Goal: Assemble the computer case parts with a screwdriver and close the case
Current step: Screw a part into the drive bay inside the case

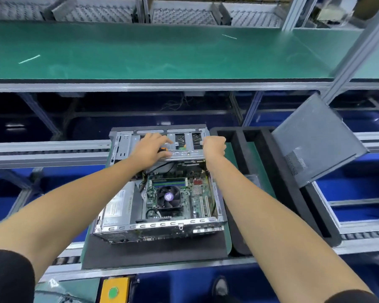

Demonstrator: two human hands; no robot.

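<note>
A: Where's the open grey steel computer case [162, 228]?
B: On the black mat, side panel off. My left hand [150, 149] pinches an orange-and-black screwdriver [164, 149] on the stiff, sharp-edged drive cage [184, 149]; my right hand [213, 146] grips its right edge.
A: Heavy?
B: Probably light; hold the rims.

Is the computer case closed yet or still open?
Open. The grey metal computer case shows its green motherboard and fan; the grey perforated side panel leans apart at right.

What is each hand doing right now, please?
Left hand: holds the orange-and-black screwdriver, over the drive cage.
Right hand: fingers curled at the cage's right edge; whether it grips cannot be told.
</note>
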